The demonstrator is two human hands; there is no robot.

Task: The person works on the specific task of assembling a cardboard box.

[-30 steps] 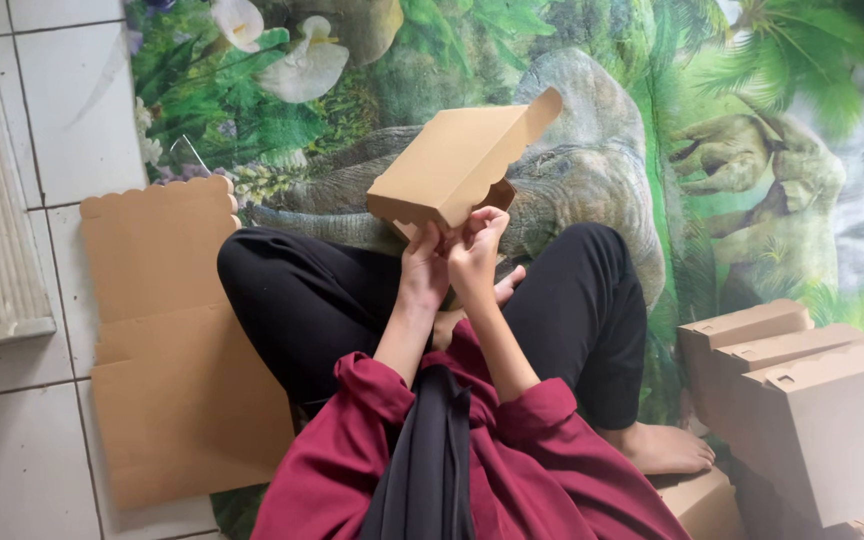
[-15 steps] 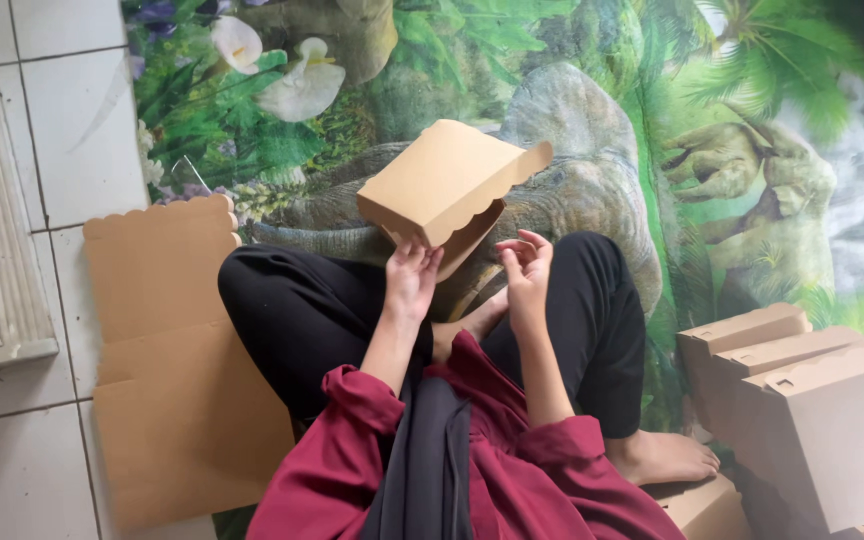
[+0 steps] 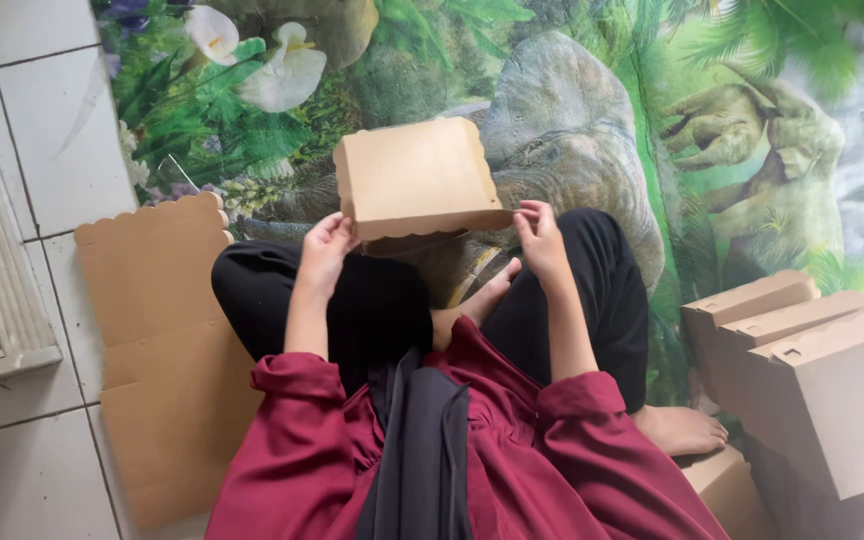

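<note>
One flat sheet of cardboard is lying on the tiles at the left. One left hand is gripping the lower left corner of one box, which is hanging in the air above the person's crossed legs. The box's broad face is turning toward the camera, its long axis running left to right, scalloped edge at the top. One right hand is pinching its lower right corner. Three folded boxes are sitting stacked at the right.
</note>
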